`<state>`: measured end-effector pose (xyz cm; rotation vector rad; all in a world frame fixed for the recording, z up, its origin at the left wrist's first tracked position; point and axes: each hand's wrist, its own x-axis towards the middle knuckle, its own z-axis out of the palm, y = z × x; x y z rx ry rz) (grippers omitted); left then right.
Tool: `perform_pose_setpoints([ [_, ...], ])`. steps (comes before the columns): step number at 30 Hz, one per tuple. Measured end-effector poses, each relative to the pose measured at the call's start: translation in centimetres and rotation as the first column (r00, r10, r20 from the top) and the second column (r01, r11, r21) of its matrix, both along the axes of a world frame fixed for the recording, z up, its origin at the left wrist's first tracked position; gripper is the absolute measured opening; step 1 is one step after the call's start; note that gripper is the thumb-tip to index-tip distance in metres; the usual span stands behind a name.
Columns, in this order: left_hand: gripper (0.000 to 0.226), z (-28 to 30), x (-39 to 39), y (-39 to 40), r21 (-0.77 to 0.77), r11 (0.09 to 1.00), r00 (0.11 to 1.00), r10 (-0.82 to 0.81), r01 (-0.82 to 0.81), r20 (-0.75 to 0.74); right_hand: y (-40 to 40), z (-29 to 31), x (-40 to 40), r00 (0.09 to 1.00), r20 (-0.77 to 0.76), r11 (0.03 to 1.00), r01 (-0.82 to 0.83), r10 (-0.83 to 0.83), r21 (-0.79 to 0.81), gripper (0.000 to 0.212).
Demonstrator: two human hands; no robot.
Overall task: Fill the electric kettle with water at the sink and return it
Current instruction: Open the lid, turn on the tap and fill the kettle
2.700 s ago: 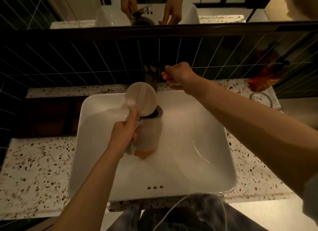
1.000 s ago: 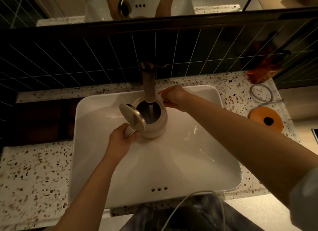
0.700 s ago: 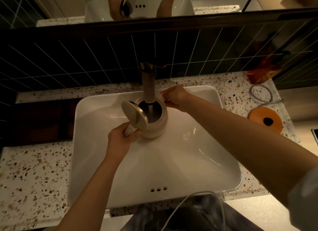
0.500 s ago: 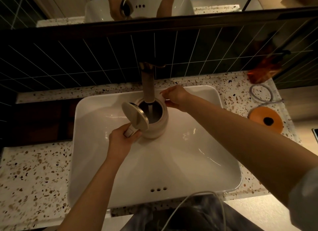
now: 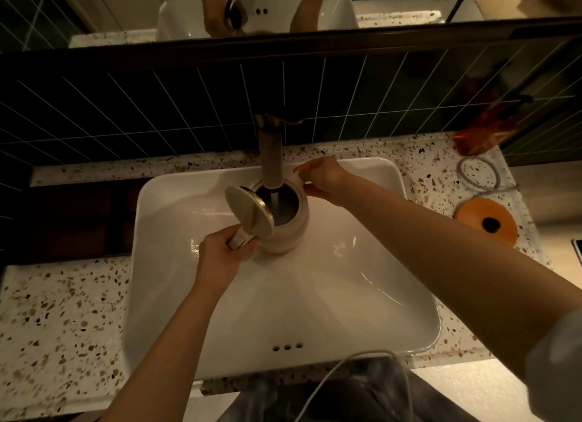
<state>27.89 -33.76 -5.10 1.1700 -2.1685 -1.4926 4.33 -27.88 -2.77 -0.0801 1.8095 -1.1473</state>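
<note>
Cream plastic kettle (image 5: 288, 229) stands upright in a white sink (image 5: 393, 295), its lid (image 5: 248, 215) flipped open toward the left. Its mouth sits directly under the tap (image 5: 271, 157), and a thin stream of water runs down into it. The left hand (image 5: 222, 254) is curled tightly round the kettle's handle. The right hand (image 5: 324, 179) is at the kettle's far rim, thumb and fingers loosely pinched as if steadying it; exactly what it touches cannot be told.

Filling appears to be under way; the water level inside is too dark to judge. Shutting the tap, closing the lid and carrying the kettle back are left. An orange base (image 5: 486, 221) lies on the speckled counter (image 5: 56, 321) to the right, well apart from the sink, probably where the kettle belongs.

No brand, label or writing is legible.
</note>
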Motion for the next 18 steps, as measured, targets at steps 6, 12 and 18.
perform_pose_setpoints([
  [6, 0.018, 0.12, -0.18, -0.16, 0.015, 1.0, 1.0, 0.003, -0.003, -0.003, -0.17, -0.31, -0.28, 1.0, 0.015, 1.0, 0.018, -0.018, 0.018, 0.018],
  [12, 0.017, 0.18, -0.26, 0.01, 0.017, 1.0, 1.0, 0.0, 0.0, -0.019, -0.13, -0.5, -0.33, 0.999, 0.028, 1.0, 0.026, -0.026, 0.006, 0.017],
  [18, 0.021, -0.05, -0.24, -0.05, 0.03, 1.0, 1.0, 0.004, -0.003, -0.026, -0.15, -0.43, -0.42, 1.0, 0.024, 1.0, 0.018, -0.019, 0.016, 0.016],
])
